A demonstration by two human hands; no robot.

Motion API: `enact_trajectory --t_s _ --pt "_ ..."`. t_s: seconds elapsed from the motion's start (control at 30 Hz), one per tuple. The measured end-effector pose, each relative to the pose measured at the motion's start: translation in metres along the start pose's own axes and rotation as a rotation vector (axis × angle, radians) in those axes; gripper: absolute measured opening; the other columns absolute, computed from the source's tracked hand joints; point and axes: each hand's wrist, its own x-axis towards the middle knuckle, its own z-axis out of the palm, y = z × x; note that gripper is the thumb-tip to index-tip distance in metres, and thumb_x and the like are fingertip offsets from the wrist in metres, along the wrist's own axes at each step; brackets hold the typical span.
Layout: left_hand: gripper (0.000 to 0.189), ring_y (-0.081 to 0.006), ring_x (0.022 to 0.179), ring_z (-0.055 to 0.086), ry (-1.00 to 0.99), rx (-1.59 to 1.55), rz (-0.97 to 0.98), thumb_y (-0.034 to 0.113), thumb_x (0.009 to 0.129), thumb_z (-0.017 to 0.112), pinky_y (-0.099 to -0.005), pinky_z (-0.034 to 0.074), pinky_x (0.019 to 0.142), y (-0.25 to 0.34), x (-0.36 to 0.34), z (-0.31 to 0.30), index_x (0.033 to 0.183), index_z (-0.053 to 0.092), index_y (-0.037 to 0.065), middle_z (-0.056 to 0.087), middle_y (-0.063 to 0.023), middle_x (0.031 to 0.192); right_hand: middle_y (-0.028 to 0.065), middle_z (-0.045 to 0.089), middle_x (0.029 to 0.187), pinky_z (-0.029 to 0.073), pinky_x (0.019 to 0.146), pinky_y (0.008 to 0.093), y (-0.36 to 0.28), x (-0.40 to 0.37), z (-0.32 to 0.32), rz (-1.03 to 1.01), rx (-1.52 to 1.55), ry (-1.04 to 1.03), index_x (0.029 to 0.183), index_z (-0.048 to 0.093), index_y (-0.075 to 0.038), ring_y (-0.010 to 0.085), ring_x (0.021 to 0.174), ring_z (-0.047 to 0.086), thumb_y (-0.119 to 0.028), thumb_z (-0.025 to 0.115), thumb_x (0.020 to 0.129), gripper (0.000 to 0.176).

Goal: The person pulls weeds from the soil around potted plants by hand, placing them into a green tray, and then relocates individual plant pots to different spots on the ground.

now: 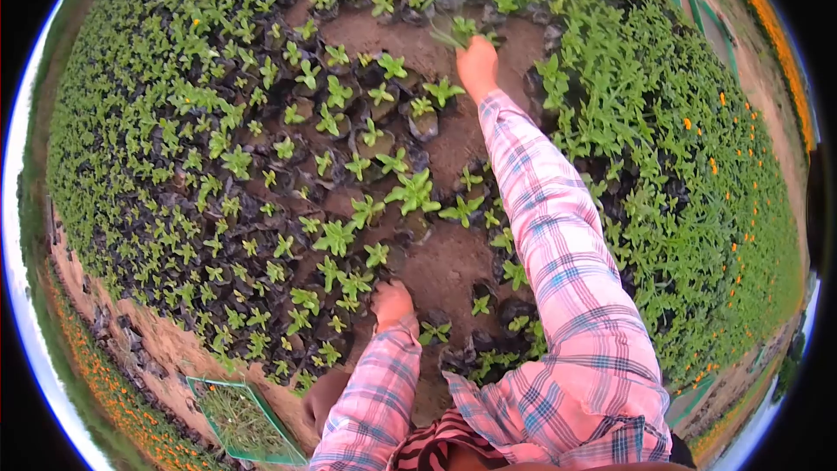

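Observation:
My right hand (477, 66) reaches far forward over bare soil, its fingers closed at the stems of a leafy green plant (464, 30) with some long thin blades beside it. Lower down, my left hand (391, 303) rests low at the edge of the bagged seedlings (338, 237), by a black plastic bag. Its fingertips are hidden among the bags and leaves, so what it touches cannot be made out. Between the two hands lies brown soil (445, 266) with a few seedlings in black bags.
Dense rows of small bagged seedlings (174, 183) spread to the left. Taller green plants (619, 78) stand on the right, orange flowers (715, 166) beyond them. A green-framed net tray (283, 446) with cut grass lies at the lower left.

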Motion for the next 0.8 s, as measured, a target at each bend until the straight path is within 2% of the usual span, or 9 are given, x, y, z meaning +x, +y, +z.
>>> enact_trajectory --t_s 0.03,0.13,0.33,0.5,0.6,0.73,0.8 --pt "0.016 -0.0329 0.084 0.057 0.014 -0.007 -0.002 0.016 0.084 0.052 -0.0433 0.051 0.064 0.0 0.0 0.001 0.099 0.053 0.01 0.05 -0.0135 0.098 0.0226 0.061 0.081 0.046 0.073 0.0459 -0.007 0.001 -0.001 0.082 -0.018 -0.01 0.083 0.059 0.001 0.0402 0.081 0.058 -0.016 0.066 0.073 0.021" --pt "0.013 -0.0335 0.083 0.058 0.064 -0.033 -0.023 0.017 0.085 0.05 -0.0437 0.051 0.063 0.0 -0.001 0.011 0.095 0.056 0.011 0.051 -0.0136 0.096 0.0203 0.06 0.084 0.047 0.072 0.0448 -0.012 0.004 0.009 0.106 -0.021 0.039 0.084 0.058 0.0 0.0378 0.084 0.058 -0.013 0.066 0.071 0.02" --pt "0.017 -0.0357 0.084 0.057 0.083 -0.089 -0.06 0.022 0.088 0.045 -0.0483 0.048 0.066 -0.001 0.005 0.022 0.094 0.058 0.012 0.053 -0.0144 0.098 0.0212 0.057 0.093 0.048 0.073 0.0451 -0.02 0.006 0.009 0.048 -0.007 0.04 0.086 0.057 -0.001 0.0384 0.084 0.058 -0.01 0.063 0.073 0.018" --pt "0.019 -0.035 0.087 0.057 0.013 -0.096 -0.067 0.023 0.089 0.045 -0.0479 0.048 0.067 0.0 0.003 0.012 0.096 0.058 0.012 0.053 -0.0142 0.099 0.0237 0.054 0.093 0.048 0.072 0.0451 -0.014 0.005 0.014 0.002 -0.032 -0.005 0.088 0.055 0.002 0.0409 0.082 0.057 -0.003 0.047 0.078 0.013" --pt "0.019 -0.0347 0.087 0.057 0.026 -0.093 -0.058 0.022 0.089 0.044 -0.0471 0.048 0.066 -0.002 0.004 0.018 0.097 0.058 0.012 0.053 -0.0134 0.099 0.0236 0.054 0.093 0.048 0.073 0.0451 -0.006 0.006 0.016 -0.026 -0.02 -0.012 0.088 0.054 0.002 0.0408 0.082 0.057 -0.002 0.048 0.078 0.013" --pt "0.021 -0.0363 0.088 0.057 0.02 -0.083 -0.056 0.025 0.09 0.044 -0.0458 0.049 0.067 -0.001 0.003 0.014 0.099 0.056 0.011 0.054 -0.0156 0.098 0.0215 0.055 0.095 0.048 0.075 0.0438 -0.016 -0.003 0.012 0.083 0.008 0.078 0.089 0.055 0.003 0.039 0.085 0.058 -0.008 0.061 0.075 0.019" --pt "0.022 -0.0368 0.087 0.057 -0.007 -0.067 -0.038 0.026 0.09 0.044 -0.0462 0.049 0.067 -0.003 0.003 0.008 0.1 0.056 0.01 0.054 -0.0164 0.098 0.0212 0.055 0.096 0.048 0.075 0.0435 -0.014 0.002 0.017 0.096 -0.013 0.048 0.089 0.055 0.003 0.0385 0.086 0.058 -0.01 0.063 0.074 0.022"
